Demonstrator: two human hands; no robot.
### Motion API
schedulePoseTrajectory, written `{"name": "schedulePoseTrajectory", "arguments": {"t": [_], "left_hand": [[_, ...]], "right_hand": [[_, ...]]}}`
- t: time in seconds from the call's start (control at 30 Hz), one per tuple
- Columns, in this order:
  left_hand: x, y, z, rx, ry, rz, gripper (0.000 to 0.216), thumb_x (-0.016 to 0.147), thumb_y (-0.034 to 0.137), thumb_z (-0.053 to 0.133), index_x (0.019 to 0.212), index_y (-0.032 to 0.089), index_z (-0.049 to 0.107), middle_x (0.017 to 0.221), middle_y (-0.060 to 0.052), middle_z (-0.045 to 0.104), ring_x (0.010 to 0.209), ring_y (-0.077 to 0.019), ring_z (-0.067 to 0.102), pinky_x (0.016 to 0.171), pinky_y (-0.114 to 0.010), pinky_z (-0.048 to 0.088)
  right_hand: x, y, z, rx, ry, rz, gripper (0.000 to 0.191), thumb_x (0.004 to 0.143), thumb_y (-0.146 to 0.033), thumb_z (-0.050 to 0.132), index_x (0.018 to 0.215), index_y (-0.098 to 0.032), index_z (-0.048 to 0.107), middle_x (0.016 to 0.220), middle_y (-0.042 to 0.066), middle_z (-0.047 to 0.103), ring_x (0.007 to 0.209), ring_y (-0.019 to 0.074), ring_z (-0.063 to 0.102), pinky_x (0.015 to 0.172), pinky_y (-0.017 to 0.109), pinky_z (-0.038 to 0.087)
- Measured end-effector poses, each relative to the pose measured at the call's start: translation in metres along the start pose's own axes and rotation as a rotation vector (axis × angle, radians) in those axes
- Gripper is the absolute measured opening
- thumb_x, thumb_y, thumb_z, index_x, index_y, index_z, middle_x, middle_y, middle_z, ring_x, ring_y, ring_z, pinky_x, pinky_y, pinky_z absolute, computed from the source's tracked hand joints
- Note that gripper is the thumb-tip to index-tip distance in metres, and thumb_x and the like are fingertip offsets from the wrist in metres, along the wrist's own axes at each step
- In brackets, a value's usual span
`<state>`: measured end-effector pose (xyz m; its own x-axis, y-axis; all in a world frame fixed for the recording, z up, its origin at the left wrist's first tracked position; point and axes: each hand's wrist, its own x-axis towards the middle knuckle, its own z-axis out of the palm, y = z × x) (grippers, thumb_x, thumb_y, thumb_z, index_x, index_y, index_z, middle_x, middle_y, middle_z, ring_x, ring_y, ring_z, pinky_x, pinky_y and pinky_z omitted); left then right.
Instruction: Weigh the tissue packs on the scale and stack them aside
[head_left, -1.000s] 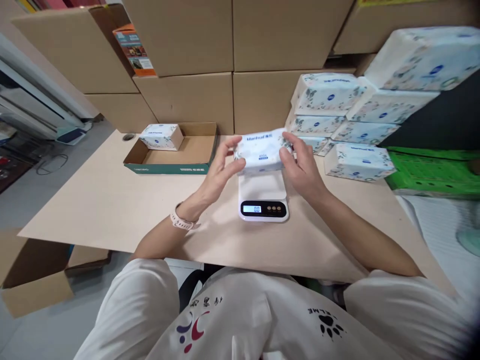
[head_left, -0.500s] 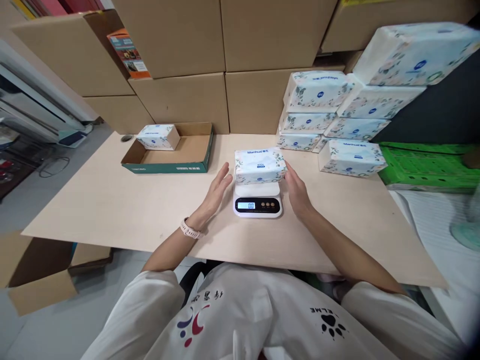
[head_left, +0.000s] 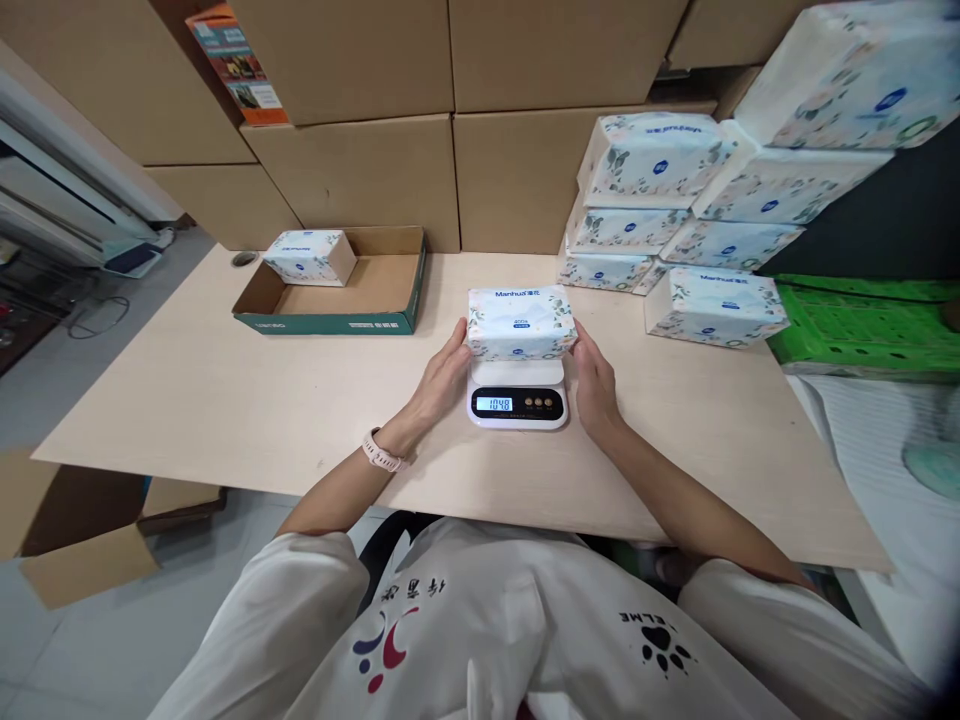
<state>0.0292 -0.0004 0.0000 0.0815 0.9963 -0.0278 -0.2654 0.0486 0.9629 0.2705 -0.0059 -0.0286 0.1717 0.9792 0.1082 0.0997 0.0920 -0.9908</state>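
Note:
A white, flower-printed tissue pack (head_left: 520,325) rests on a white kitchen scale (head_left: 517,408), whose lit display seems to read 104.8. My left hand (head_left: 439,378) lies along the pack's left side, its fingers touching the wrapper. On the opposite side my right hand (head_left: 595,380) has its fingertips against the pack's right end. Between them the two hands hold the pack level, and the scale's buttons show in front of it.
A shallow green-edged cardboard tray (head_left: 330,324) holds one tissue pack (head_left: 310,257) at the left. More tissue packs (head_left: 651,160) are stacked at the back right, beside a green crate (head_left: 866,325). Large cartons (head_left: 555,195) wall the table's rear. An open box (head_left: 90,530) stands on the floor.
My left hand has closed in from the left and now touches the pack. The scale's display has gone from 0.0 to about 104.8. The view has shifted slightly.

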Motion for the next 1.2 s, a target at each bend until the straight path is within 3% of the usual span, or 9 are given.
{"name": "schedulePoseTrajectory", "arguments": {"t": [0.1, 0.2, 0.37, 0.43, 0.53, 1.2], "left_hand": [[0.005, -0.004, -0.006, 0.007, 0.11, 0.01, 0.045, 0.092, 0.05, 0.078, 0.131, 0.028, 0.075, 0.17, -0.007, 0.054, 0.167, -0.0311, 0.038, 0.137, -0.044, 0.031], [0.01, -0.004, -0.009, -0.047, 0.256, 0.006, 0.038, 0.095, 0.051, 0.072, 0.125, 0.027, 0.075, 0.162, -0.01, 0.062, 0.156, -0.0314, 0.054, 0.128, -0.044, 0.042], [0.021, -0.002, -0.014, -0.216, 0.442, -0.17, 0.028, 0.096, 0.044, 0.061, 0.101, 0.02, 0.073, 0.117, -0.013, 0.079, 0.118, -0.0248, 0.074, 0.114, -0.038, 0.054], [0.024, -0.003, -0.017, -0.272, 0.462, -0.237, 0.026, 0.096, 0.041, 0.058, 0.094, 0.018, 0.071, 0.102, -0.012, 0.078, 0.1, -0.0206, 0.076, 0.108, -0.035, 0.056], [0.026, -0.003, -0.02, -0.309, 0.469, -0.263, 0.026, 0.097, 0.037, 0.056, 0.091, 0.017, 0.071, 0.096, -0.01, 0.077, 0.086, -0.017, 0.073, 0.103, -0.032, 0.058], [0.028, -0.006, -0.02, -0.307, 0.469, -0.251, 0.022, 0.096, 0.032, 0.056, 0.089, 0.016, 0.071, 0.093, -0.009, 0.076, 0.084, -0.0168, 0.071, 0.102, -0.033, 0.055]], "right_hand": [[0.002, 0.005, 0.0, 0.035, 0.111, -0.028, 0.08, 0.097, -0.079, 0.051, 0.151, -0.022, 0.065, 0.16, 0.014, 0.064, 0.153, 0.0281, 0.059, 0.134, 0.049, 0.041], [0.009, 0.013, 0.0, 0.061, 0.226, -0.053, 0.074, 0.095, -0.078, 0.05, 0.136, -0.021, 0.073, 0.141, 0.015, 0.075, 0.138, 0.0275, 0.07, 0.128, 0.049, 0.048], [0.02, 0.026, -0.001, 0.142, 0.316, 0.035, 0.061, 0.095, -0.07, 0.05, 0.12, -0.02, 0.074, 0.123, 0.012, 0.079, 0.12, 0.024, 0.076, 0.118, 0.047, 0.055], [0.023, 0.028, -0.001, 0.178, 0.35, 0.076, 0.059, 0.095, -0.069, 0.05, 0.117, -0.019, 0.074, 0.119, 0.012, 0.079, 0.116, 0.0234, 0.077, 0.116, 0.046, 0.056], [0.024, 0.027, -0.001, 0.188, 0.366, 0.088, 0.058, 0.094, -0.069, 0.05, 0.114, -0.019, 0.073, 0.115, 0.011, 0.079, 0.113, 0.0226, 0.077, 0.113, 0.045, 0.057], [0.024, 0.028, 0.0, 0.258, 0.381, 0.089, 0.056, 0.095, -0.071, 0.054, 0.104, -0.02, 0.078, 0.099, 0.005, 0.08, 0.099, 0.0193, 0.075, 0.102, 0.039, 0.058]]}}
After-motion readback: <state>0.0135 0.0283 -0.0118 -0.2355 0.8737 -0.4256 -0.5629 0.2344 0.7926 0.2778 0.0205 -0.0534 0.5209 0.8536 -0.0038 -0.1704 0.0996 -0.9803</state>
